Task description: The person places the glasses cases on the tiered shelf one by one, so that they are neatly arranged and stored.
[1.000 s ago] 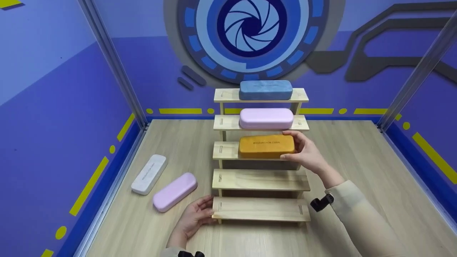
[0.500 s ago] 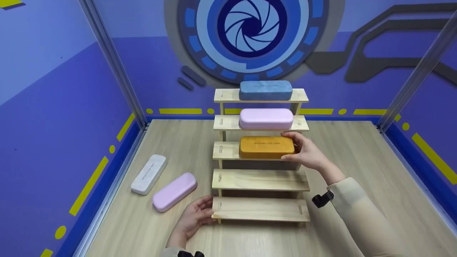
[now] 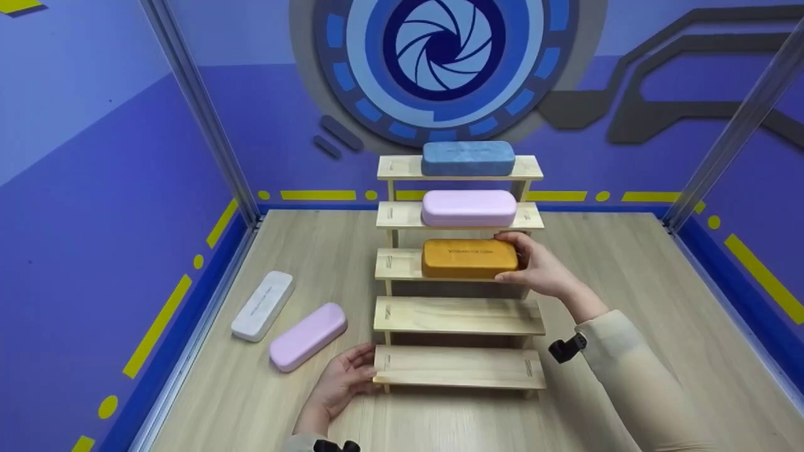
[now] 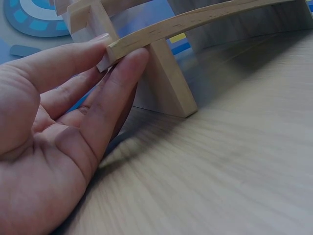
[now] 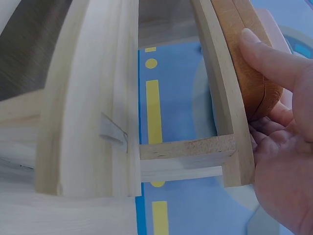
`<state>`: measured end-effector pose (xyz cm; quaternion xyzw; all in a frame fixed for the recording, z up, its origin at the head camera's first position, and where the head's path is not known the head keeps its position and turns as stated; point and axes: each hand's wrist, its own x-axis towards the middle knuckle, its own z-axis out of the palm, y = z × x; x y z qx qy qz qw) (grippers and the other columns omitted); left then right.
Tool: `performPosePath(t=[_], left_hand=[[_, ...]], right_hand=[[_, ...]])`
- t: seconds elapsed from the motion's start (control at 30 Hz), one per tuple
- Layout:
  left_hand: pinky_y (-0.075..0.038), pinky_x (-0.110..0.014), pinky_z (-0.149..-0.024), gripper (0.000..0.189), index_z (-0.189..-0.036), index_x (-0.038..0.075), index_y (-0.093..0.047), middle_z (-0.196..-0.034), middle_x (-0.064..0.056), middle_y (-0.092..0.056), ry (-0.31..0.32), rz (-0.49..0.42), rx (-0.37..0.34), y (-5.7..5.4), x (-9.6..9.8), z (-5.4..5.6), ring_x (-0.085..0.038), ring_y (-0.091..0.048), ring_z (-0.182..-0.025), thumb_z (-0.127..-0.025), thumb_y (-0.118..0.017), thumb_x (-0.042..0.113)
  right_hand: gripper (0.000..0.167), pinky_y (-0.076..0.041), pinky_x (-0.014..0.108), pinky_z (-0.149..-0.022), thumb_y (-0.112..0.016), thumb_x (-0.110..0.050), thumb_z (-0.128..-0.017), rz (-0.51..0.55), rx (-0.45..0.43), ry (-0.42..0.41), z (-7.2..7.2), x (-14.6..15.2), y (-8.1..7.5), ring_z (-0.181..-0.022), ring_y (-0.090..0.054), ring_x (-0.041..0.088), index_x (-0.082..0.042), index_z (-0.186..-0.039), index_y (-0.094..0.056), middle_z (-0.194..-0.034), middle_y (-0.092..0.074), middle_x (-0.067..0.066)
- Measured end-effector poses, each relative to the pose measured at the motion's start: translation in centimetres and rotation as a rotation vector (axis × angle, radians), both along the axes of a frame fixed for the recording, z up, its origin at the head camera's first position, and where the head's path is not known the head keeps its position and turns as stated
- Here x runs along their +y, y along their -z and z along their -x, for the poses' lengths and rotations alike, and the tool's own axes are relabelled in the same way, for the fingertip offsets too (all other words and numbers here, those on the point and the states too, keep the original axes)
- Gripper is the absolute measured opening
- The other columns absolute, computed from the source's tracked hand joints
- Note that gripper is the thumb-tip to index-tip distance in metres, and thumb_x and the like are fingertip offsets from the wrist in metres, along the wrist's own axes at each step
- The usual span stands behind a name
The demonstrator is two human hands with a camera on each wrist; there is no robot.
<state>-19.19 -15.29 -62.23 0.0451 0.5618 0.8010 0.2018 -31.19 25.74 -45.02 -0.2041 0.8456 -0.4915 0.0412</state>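
Note:
A stepped wooden rack [image 3: 458,366] stands mid-table. On its middle step lies an orange glasses case [image 3: 469,258] with printed lettering on the lid. My right hand [image 3: 541,267] holds the case's right end, thumb along the front and fingers behind. In the right wrist view the thumb presses the front of the orange case [image 5: 252,63], with the other fingers partly hidden. My left hand [image 3: 339,384] pinches the left end of the lowest step; in the left wrist view, thumb and fingers close around the corner of that board [image 4: 146,36].
A blue glasses case [image 3: 468,159] lies on the top step and a pink case [image 3: 469,208] on the step below. Left of the rack, a white marbled case [image 3: 262,306] and another pink case [image 3: 308,337] lie on the table. Printed walls enclose the table's back and sides.
The orange case has straightened and shifted very slightly right on its step, with my right hand still on its end. My left hand stays at the lowest step.

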Motion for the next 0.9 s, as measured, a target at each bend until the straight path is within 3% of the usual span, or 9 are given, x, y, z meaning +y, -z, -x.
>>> performPosePath(t=[0.33, 0.6, 0.73, 0.9], left_hand=[[-0.063, -0.028, -0.082, 0.07, -0.153, -0.014, -0.028, -0.126, -0.003, -0.063, 0.003, -0.002, -0.007, -0.2, 0.1, 0.0, -0.016, -0.067, -0.105, -0.094, -0.064, -0.003], [-0.063, -0.028, -0.083, 0.071, -0.153, -0.014, -0.028, -0.127, -0.002, -0.064, 0.001, 0.009, -0.004, -0.2, 0.1, 0.0, -0.016, -0.068, -0.106, -0.094, -0.065, -0.003], [-0.063, -0.029, -0.084, 0.07, -0.154, -0.014, -0.027, -0.127, -0.001, -0.063, 0.005, 0.015, 0.005, -0.1, 0.0, 0.0, -0.015, -0.066, -0.108, -0.095, -0.064, -0.002], [-0.063, -0.029, -0.085, 0.069, -0.154, -0.014, -0.028, -0.127, -0.001, -0.064, 0.003, 0.007, -0.004, 0.0, 0.0, 0.0, -0.015, -0.067, -0.109, -0.095, -0.064, -0.002]], right_hand=[[0.081, -0.047, 0.011, -0.099, -0.083, 0.0, -0.081, 0.011, 0.0, -0.016, -0.3, 0.4, 0.0, -0.136, -0.05, 0.04, 0.002, -0.15, -0.041, -0.152, -0.048, 0.025], [0.083, -0.04, 0.021, -0.117, -0.081, 0.006, -0.081, 0.086, -0.01, -0.003, -1.2, 1.6, 0.3, -0.149, -0.037, 0.043, 0.006, -0.152, -0.037, -0.16, -0.039, 0.026], [0.08, -0.042, 0.015, -0.114, -0.081, 0.004, -0.082, 0.118, 0.016, 0.025, -2.1, 2.4, 0.6, -0.146, -0.041, 0.043, 0.006, -0.151, -0.039, -0.156, -0.044, 0.027], [0.076, -0.046, 0.014, -0.11, -0.079, 0.01, -0.081, 0.243, 0.102, 0.04, -3.3, 3.3, 1.4, -0.135, -0.058, 0.016, 0.009, -0.148, -0.043, -0.149, -0.054, 0.02]])
